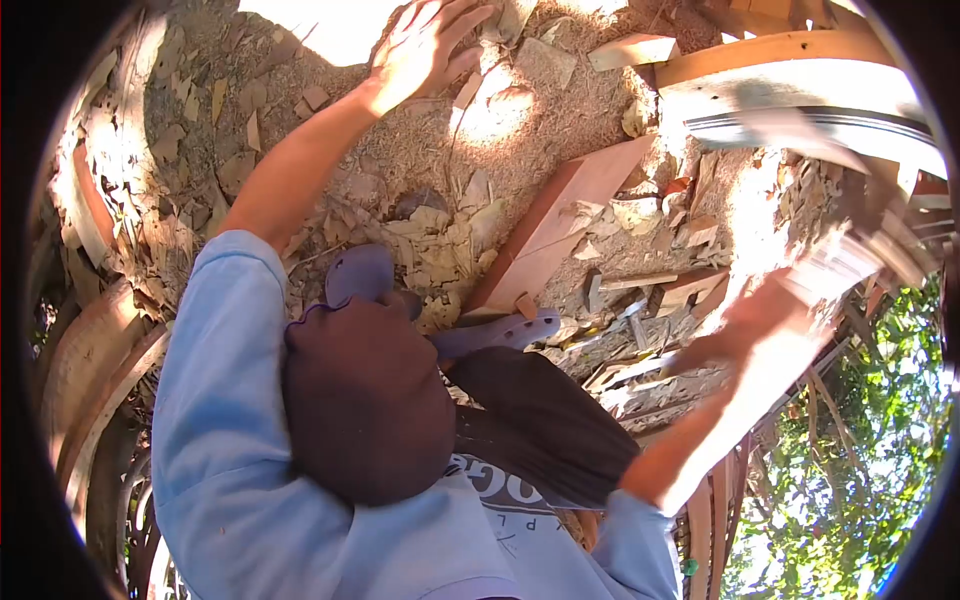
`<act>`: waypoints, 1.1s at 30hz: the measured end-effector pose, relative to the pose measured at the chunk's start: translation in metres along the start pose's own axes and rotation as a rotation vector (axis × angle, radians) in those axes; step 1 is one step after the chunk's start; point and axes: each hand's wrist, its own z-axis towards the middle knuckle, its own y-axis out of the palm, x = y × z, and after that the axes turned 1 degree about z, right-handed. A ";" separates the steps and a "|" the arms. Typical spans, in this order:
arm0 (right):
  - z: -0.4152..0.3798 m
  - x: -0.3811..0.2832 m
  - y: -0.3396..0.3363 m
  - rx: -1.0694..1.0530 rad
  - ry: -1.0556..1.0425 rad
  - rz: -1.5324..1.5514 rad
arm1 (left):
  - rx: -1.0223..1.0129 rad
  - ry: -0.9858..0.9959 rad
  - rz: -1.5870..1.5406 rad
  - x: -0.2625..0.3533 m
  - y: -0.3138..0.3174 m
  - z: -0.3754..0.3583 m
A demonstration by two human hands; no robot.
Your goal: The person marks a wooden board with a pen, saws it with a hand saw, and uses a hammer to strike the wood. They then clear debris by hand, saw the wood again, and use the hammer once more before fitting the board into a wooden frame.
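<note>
My left hand [425, 55] is stretched out at the top of the view, fingers spread, on or just above the ground strewn with chips, holding nothing. Over on the right, my right hand [825, 270] is smeared by motion and seems closed round a blurred object [880, 215] that I cannot make out. Near it lies a curved wooden piece [780, 55] with a pale face and a dark-edged rim. A reddish wooden board [560, 225] slants across the ground between my arms.
Purple perforated footwear [500, 333] shows beside my dark-clad knees [370, 400]. Curved wooden pieces [95, 350] stand at the left. Wood scraps [690, 290] and dry leaves [440, 255] litter the ground. Green foliage [850, 450] is at the lower right.
</note>
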 end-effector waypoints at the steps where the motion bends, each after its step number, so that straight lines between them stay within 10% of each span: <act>1: -0.039 0.035 0.039 -0.177 0.057 -0.106 | 0.026 -0.008 0.120 -0.012 0.016 -0.005; 8: -0.074 0.020 0.071 -0.752 0.316 -0.492 | 0.048 -0.070 0.145 -0.003 0.025 -0.021; 14: 0.044 -0.117 -0.062 0.295 -0.020 0.106 | -0.060 -0.052 0.094 -0.007 0.012 -0.006; 17: 0.090 -0.112 -0.093 0.342 -0.166 0.274 | -0.087 -0.062 0.111 -0.005 0.009 -0.007; 22: -0.062 0.058 0.060 -0.333 0.052 -0.279 | -0.034 0.003 0.100 -0.005 -0.001 -0.005; 23: -0.093 0.084 0.072 -0.513 0.086 -0.385 | 0.239 0.110 0.086 -0.022 0.039 -0.016; 28: -0.085 0.043 0.081 -0.771 0.264 -0.479 | 0.068 -0.057 0.150 -0.012 0.040 -0.026; 31: -0.043 -0.038 0.044 -0.501 0.323 -0.254 | 0.005 -0.031 0.099 -0.013 0.017 -0.010; 32: -0.017 -0.056 0.008 -0.327 -0.109 -0.481 | -0.007 -0.019 0.053 -0.009 0.008 -0.004; 33: 0.002 -0.096 -0.019 -0.092 0.165 0.026 | 0.029 -0.016 0.063 -0.008 0.010 -0.005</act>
